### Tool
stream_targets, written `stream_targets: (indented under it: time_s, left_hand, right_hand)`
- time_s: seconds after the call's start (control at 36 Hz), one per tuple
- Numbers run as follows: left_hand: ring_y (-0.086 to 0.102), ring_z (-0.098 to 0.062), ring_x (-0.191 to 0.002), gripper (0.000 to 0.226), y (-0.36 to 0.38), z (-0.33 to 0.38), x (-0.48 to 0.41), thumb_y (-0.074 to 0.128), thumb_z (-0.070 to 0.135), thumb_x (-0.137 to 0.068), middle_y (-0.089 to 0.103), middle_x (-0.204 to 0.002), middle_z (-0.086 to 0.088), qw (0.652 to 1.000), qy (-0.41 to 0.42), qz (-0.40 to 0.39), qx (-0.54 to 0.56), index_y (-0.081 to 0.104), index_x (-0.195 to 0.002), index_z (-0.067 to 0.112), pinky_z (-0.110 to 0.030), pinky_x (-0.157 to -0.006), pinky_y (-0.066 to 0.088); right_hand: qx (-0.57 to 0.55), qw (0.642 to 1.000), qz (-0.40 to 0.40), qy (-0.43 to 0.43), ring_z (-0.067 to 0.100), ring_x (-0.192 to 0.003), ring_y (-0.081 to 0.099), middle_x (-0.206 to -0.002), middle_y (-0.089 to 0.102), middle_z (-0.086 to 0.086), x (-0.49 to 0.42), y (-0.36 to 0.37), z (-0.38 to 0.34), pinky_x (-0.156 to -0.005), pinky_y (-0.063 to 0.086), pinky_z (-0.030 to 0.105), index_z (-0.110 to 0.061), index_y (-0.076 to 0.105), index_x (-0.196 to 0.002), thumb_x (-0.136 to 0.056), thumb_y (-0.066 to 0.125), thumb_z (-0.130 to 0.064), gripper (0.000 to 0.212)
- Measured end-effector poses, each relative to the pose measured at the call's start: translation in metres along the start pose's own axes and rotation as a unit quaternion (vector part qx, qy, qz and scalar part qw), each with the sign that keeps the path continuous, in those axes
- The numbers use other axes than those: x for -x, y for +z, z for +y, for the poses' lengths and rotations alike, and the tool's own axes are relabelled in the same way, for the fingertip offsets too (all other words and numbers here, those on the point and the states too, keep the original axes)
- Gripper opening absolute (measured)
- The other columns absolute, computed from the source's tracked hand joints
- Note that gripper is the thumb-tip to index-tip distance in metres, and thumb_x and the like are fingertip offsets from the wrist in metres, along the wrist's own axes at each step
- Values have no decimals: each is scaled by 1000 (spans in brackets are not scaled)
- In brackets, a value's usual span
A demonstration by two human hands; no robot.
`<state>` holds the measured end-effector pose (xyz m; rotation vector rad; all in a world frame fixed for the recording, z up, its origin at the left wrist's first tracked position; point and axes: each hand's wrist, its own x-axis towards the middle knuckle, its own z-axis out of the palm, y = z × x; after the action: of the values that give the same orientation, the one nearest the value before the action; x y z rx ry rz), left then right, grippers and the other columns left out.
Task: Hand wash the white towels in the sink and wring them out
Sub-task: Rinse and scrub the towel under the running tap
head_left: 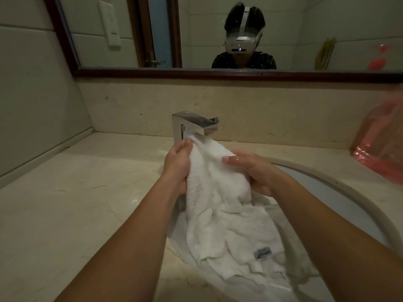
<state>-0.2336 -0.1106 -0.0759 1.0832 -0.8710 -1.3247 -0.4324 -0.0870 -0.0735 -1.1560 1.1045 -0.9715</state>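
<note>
The left hand [177, 164] grips the upper edge of the white towel [218, 192] in curled fingers. The right hand [255, 171] pinches the opposite side, with the thumb flat on the front and the fingers hidden behind the cloth. The towel is lifted just under the chrome faucet [194, 125], and its lower half – grey label [262, 252] showing – is bunched in the sink [349, 192]. The print on the label is too small to read. A pink plastic bag [379, 149] sits on the marble countertop [65, 203] at the right, cut off by the frame edge.

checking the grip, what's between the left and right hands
In the head view, the bunched white towel lies between the left hand and right hand, both gripping it.
</note>
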Motion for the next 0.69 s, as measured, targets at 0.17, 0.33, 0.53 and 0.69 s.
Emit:
stream_targets:
  time_s: [0.17, 0.33, 0.53, 0.69]
  left_hand:
    - [77, -35, -103, 37, 2, -2, -1, 66, 40, -103, 80, -110, -13, 1000, -11, -25, 13, 71, -130, 14, -50, -89, 63]
    - [79, -25, -96, 48, 11, -5, 4, 51, 56, -107, 81, -108, -5, 994, -18, -46, -95, 71, -130, 19, -40, -84, 65]
    - [76, -35, -102, 72, 18, -5, 11, 27, 72, -105, 80, -106, -14, 981, -149, -41, -117, 65, -133, 17, -52, -95, 61]
    - [78, -28, -88, 64, 16, -2, 9, 31, 62, -110, 81, -101, -13, 990, -84, -19, -108, 72, -117, 14, -41, -82, 63]
  right_hand:
    - [-33, 997, 67, -27, 38, -103, 78, -116, 79, 20, -3, -4, 1, -88, 65, 51, -6, 74, -123, -94, 77, -9, 29]
    - [-117, 989, 67, -58, 28, -89, 78, -113, 79, 17, -3, -6, -4, -71, 66, 37, -11, 73, -126, -102, 62, -1, 28]
    - [-172, 980, 95, -12, 37, -97, 75, -111, 75, 21, -11, -9, -1, -82, 61, 45, -5, 67, -135, -93, 69, -19, 45]
    - [-43, 986, 148, -56, 36, -98, 78, -118, 77, 22, -8, -21, 1, -84, 64, 46, -7, 72, -124, -87, 86, -24, 43]
